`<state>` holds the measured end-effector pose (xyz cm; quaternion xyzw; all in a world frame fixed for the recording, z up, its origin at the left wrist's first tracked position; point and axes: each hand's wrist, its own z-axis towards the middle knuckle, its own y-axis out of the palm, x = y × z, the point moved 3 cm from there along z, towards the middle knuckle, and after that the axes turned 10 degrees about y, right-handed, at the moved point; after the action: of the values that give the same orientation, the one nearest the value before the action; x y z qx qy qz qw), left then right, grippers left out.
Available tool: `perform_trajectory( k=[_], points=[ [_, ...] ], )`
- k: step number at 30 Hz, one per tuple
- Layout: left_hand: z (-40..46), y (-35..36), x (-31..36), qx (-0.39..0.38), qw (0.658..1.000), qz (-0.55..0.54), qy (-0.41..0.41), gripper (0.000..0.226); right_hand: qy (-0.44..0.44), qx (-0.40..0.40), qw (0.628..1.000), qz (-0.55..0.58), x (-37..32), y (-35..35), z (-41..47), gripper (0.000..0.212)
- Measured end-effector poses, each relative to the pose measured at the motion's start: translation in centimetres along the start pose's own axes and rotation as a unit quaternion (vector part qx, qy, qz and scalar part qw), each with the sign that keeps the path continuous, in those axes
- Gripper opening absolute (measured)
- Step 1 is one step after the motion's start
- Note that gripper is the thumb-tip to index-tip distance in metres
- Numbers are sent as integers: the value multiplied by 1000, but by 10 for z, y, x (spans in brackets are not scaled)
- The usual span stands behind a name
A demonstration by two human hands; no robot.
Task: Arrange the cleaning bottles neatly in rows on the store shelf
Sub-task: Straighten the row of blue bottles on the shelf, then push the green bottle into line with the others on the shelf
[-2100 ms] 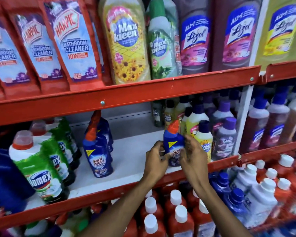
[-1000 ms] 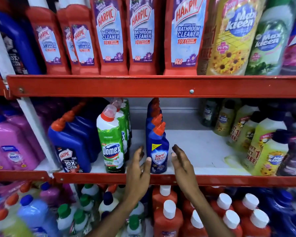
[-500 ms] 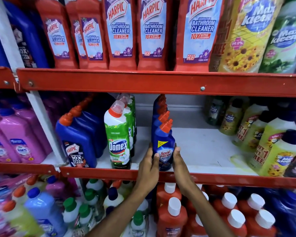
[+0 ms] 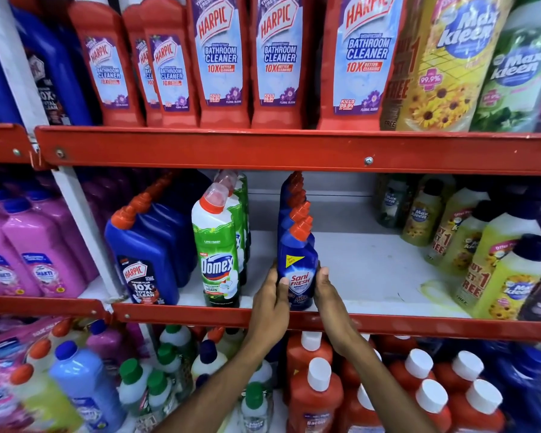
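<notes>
A blue Sani Fresh bottle (image 4: 298, 270) with an orange cap stands upright at the front of the middle shelf (image 4: 372, 276), heading a row of like bottles (image 4: 292, 198) that runs back. My left hand (image 4: 270, 300) presses its left side and my right hand (image 4: 327, 295) its right side, so both hands grip it. To its left stands a row of green and white Domex bottles (image 4: 216, 248), then a row of blue Harpic bottles (image 4: 147, 254).
Yellow Max Kleen bottles (image 4: 487, 254) fill the shelf's right part, with bare white shelf between them and the Sani Fresh row. Red Harpic bathroom cleaners (image 4: 222, 60) line the upper shelf. Red white-capped bottles (image 4: 319, 395) stand below. A red shelf lip (image 4: 388, 326) crosses under my wrists.
My hands carried a Sani Fresh bottle from the shelf's right to the left row. They were open beside the front bottle, then closed onto its sides and hold it now.
</notes>
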<state>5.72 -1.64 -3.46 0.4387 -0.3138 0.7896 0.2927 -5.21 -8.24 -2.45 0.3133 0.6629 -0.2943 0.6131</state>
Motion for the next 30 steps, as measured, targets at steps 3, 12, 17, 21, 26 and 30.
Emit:
perform_trajectory(
  k=[3, 12, 17, 21, 26, 30],
  points=[
    [0, 0, 1, -1, 1000, -12, -8, 50, -11, 43, 999, 2, -2, -1, -3, 64],
    [-39, -57, 27, 147, 985, 0, 89, 28, -182, 309, 933, 11, -18, 4, -43, 16],
    [-52, -103, 21, 296, 947, 11, 127, 24, -197, 214, 956, -35, -23, 54, -43, 18],
    [-39, -129, -2, 232, 971, -14, 64, 43, -132, 146, 980, -39, -10, 100, -32, 28],
    [-17, -137, -25, 90, 994, -63, -24, 72, -63, 109, 992, -24, -4, 144, -13, 47],
    [-12, -138, -31, 12, 994, -101, -49, 56, -59, 106, 992, -41, 4, 157, -3, 59]
  ],
)
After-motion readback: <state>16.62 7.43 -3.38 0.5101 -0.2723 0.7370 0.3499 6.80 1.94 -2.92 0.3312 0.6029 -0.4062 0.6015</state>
